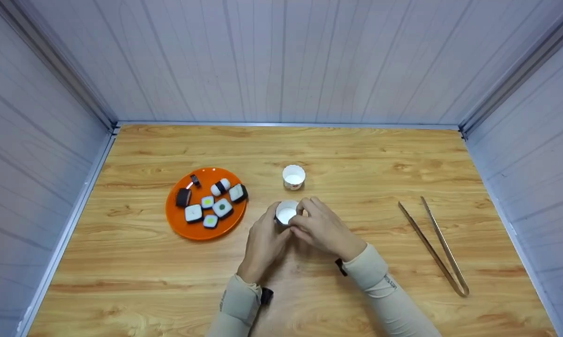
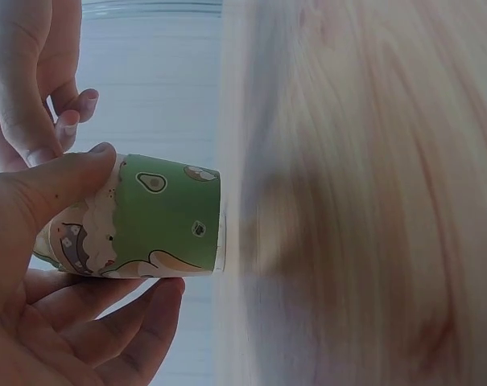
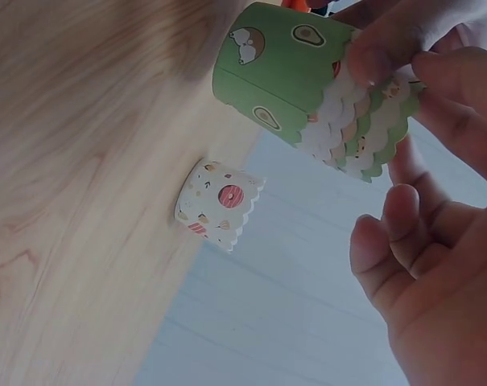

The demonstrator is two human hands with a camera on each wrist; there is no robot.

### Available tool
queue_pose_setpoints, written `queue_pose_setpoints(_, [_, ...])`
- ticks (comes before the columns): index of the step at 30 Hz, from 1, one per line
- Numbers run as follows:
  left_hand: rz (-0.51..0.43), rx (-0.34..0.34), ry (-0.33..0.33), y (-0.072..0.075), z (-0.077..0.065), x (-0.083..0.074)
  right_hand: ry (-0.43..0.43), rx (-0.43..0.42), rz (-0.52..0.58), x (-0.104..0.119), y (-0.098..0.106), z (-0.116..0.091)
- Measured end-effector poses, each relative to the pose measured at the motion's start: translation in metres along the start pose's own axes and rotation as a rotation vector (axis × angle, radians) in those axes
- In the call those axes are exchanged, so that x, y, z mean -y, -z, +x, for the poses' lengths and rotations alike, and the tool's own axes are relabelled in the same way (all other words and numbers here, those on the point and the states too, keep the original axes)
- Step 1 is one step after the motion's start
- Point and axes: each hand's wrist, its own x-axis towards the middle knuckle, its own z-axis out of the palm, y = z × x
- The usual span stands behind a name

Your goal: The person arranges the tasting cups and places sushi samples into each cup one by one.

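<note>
Several green paper baking cups (image 2: pixel 175 217) with scalloped rims and avocado drawings sit nested in one stack, upright and white inside. My left hand (image 1: pixel 265 236) grips the stack from the left, its thumb on the near side and fingers round the other. At the rim, the thumb and a finger of my right hand (image 1: pixel 323 229) pinch the cup edges; its other fingers curl loosely. Whether the stack's base touches the table cannot be told. Just behind stands a white paper cup (image 3: pixel 219 205) with a pink doughnut print, apart from both hands.
On the left lies an orange plate (image 1: pixel 173 210) bearing several toy sushi pieces (image 1: pixel 223 208). Metal tongs (image 1: pixel 462 291) rest spread on the wooden table (image 1: pixel 356 154) at the right. Pale panel walls (image 1: pixel 281 61) enclose the back and both sides.
</note>
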Motion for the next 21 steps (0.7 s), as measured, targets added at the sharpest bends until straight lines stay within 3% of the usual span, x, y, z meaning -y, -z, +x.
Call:
queue_pose_setpoints(6, [-0.021,0.017,0.03,0.0,0.001,-0.002,-0.004,-0.031,0.004,0.0,0.007,0.001])
queue_pose_setpoints(13, [-0.03,0.015,0.031,0.001,0.001,-0.003,-0.016,-0.149,0.045,-0.006,0.032,0.008])
queue_pose_setpoints(17, [-0.031,0.016,0.03,0.0,0.001,-0.002,-0.09,-0.178,0.041,-0.024,0.048,0.011])
queue_pose_setpoints(21, [-0.025,0.017,0.057,-0.001,-0.001,-0.001,-0.205,-0.14,-0.013,-0.05,0.052,0.01])
